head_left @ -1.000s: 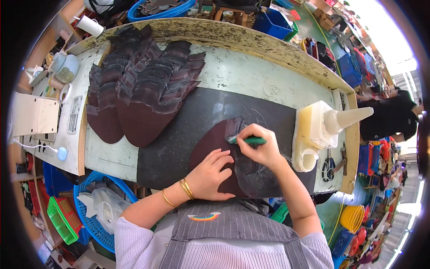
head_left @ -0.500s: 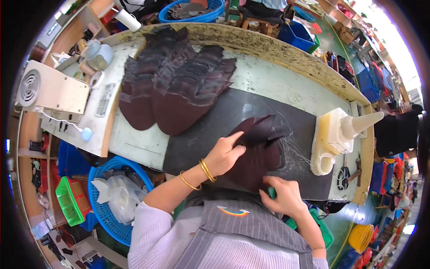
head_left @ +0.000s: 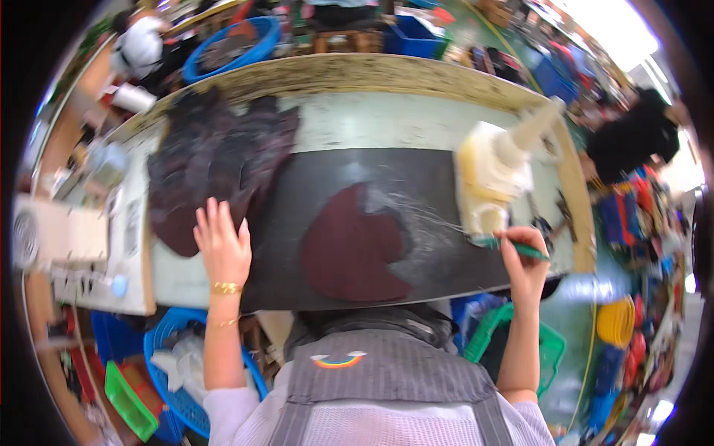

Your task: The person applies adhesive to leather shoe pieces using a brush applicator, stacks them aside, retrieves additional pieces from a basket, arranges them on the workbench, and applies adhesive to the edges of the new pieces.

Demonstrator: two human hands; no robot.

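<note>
My left hand (head_left: 223,241) is open, its fingers stretched over the lower part of a stack of dark maroon leather pieces (head_left: 216,160); blur hides whether they touch. In my right hand (head_left: 526,260) is a thin green brush (head_left: 529,251). Its blurred tip points left, just below the round opening of a yellowish-white glue bottle (head_left: 483,167) with a long cone nozzle. Between my hands, one maroon leather piece (head_left: 346,253) with a curved notch on its right side lies flat on a black mat (head_left: 297,175).
A raised wooden rim (head_left: 357,73) borders the far side of the table. A cream box-shaped machine (head_left: 67,230) stands at left. Below the table are a blue basket (head_left: 167,327) and a green crate (head_left: 547,346). Scissors (head_left: 543,227) lie right of the bottle.
The leather piece my hands were holding now lies flat on the mat. My left hand moved left to the stack; my right hand moved right and up to the glue bottle. The view shifted.
</note>
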